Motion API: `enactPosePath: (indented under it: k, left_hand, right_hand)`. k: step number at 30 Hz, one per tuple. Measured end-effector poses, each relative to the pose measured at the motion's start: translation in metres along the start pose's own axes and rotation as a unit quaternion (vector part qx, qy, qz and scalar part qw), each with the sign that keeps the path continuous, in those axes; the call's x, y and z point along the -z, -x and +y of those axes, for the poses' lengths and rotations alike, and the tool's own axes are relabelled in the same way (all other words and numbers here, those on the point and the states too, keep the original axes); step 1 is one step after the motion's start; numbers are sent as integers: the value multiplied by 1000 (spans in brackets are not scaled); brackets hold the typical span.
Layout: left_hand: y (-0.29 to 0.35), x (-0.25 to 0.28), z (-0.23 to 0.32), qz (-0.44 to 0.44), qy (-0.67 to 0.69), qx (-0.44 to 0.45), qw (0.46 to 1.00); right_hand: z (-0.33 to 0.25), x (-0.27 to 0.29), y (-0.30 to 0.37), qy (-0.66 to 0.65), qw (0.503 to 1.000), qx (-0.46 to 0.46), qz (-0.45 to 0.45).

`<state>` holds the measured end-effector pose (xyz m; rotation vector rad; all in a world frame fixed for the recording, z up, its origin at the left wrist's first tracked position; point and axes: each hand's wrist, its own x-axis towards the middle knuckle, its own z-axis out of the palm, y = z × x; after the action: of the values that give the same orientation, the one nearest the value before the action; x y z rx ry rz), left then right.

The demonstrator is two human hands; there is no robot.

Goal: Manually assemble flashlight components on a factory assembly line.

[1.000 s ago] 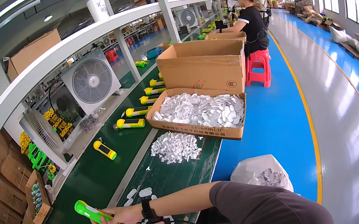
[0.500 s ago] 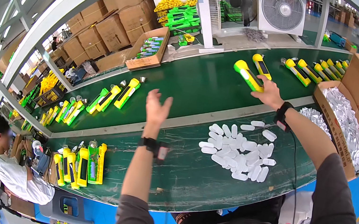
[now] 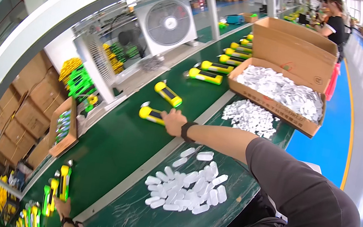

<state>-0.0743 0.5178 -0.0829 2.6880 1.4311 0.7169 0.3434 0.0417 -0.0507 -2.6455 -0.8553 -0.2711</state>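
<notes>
My right hand point(image 3: 174, 122) is closed on the end of a yellow-and-green flashlight point(image 3: 151, 115) with a dark panel, at the middle of the green belt. A second flashlight point(image 3: 168, 94) lies just beyond it. At the lower left my left hand point(image 3: 62, 208) reaches the near end of another flashlight point(image 3: 64, 181). Its thumb and fingers look apart; blur hides how firmly they touch. More flashlights point(image 3: 52, 192) lie beside that one. White, clear-looking oblong pieces point(image 3: 188, 185) are spread on the bench in front of me.
A cardboard box point(image 3: 275, 103) full of white pieces stands at the right, beside a loose pile point(image 3: 249, 117). More flashlights point(image 3: 205, 76) line the far belt. A small carton point(image 3: 66, 127) sits on the belt's far side. A grey frame post point(image 3: 95, 66) rises there. Another person point(image 3: 335, 24) stands far right.
The view has swung to the right. My left hand has come to a flashlight in the left row. My right hand remains on its flashlight, which now lies at a different angle.
</notes>
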Motion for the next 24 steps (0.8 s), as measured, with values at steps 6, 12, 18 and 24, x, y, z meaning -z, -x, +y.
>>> enactPosePath:
  k: [6,12,18,24]
  left_hand:
    - [-18,-7,189,-66,15,-416,907]
    - [17,16,233,-144,83,-319,933]
    - [54,73,235,-214,107,-193,952]
    - [130,126,260,-274,137,-50,951]
  right_hand:
    - [-25,-12,10,-17,997,74,-31]
    - [-33,-3,-6,-41,994,68,-79]
    - [-86,35,26,-271,961,39,-44]
    - [-129,64,93,-596,714,29,-366]
